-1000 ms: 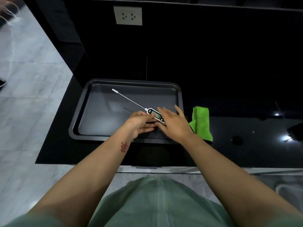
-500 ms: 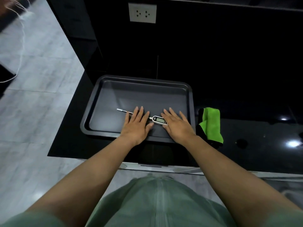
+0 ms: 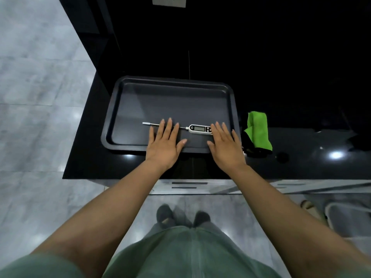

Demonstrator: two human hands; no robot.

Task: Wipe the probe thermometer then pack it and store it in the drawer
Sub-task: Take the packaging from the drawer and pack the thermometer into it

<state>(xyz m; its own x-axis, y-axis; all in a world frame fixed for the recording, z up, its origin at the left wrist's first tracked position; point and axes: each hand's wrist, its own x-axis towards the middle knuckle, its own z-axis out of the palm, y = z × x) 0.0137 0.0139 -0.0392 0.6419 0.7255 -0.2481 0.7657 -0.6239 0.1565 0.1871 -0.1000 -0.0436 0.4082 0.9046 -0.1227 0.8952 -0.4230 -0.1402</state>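
A white probe thermometer [image 3: 199,129] with a small display lies flat in the dark baking tray [image 3: 172,85], its thin metal probe pointing left and ending in a white tip cap. My left hand [image 3: 163,144] rests flat, fingers spread, over the middle of the probe. My right hand [image 3: 224,145] lies flat too, fingertips touching the right end of the thermometer's body. Neither hand grips anything. A folded green cloth [image 3: 258,130] lies on the black counter just right of the tray.
The glossy black countertop [image 3: 311,161] runs to the right, with a small dark round spot [image 3: 282,157] near the cloth. A black wall with a white socket [image 3: 168,1] rises behind the tray. Grey tiled floor lies left and below; drawer fronts [image 3: 189,185] show under the counter edge.
A second ago both hands held the thermometer raised above the tray. It now lies flat in the tray and both hands have opened and flattened beside it. The camera has tilted downward.
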